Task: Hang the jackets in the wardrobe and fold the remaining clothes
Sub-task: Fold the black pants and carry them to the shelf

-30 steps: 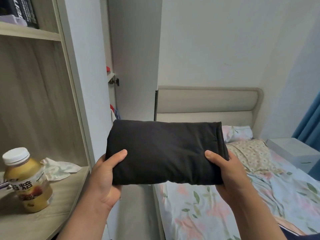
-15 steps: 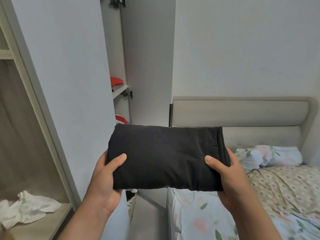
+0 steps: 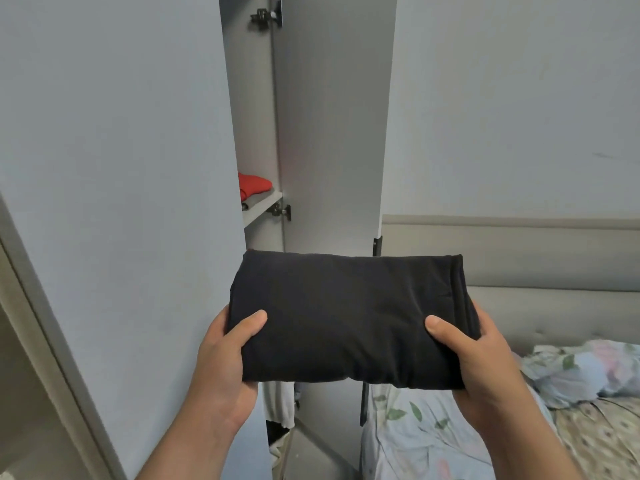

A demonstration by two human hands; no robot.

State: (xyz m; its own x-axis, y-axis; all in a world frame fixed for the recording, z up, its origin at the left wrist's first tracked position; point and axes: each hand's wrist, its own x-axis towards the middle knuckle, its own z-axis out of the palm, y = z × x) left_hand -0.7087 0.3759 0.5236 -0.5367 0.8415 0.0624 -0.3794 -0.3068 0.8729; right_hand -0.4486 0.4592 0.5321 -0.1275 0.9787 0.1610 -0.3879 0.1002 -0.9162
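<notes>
A black garment (image 3: 346,317), folded into a thick rectangle, is held level at chest height in front of the wardrobe. My left hand (image 3: 225,355) grips its left end, thumb on top and fingers underneath. My right hand (image 3: 485,362) grips its right end the same way. Behind it the wardrobe (image 3: 256,126) shows a narrow gap beside its open door (image 3: 332,133). A folded red garment (image 3: 252,185) lies on a wardrobe shelf (image 3: 263,207) above the bundle.
A white wardrobe side panel (image 3: 121,168) fills the left. The bed (image 3: 450,438) with floral sheets and a padded headboard (image 3: 540,258) stands at the right. A crumpled floral pillow (image 3: 581,372) lies on it. White cloth (image 3: 280,403) hangs low inside the wardrobe.
My view has swung right and up, closer to the wardrobe opening. The bottle and wooden shelf left the frame. Both hands keep the same hold on the black bundle.
</notes>
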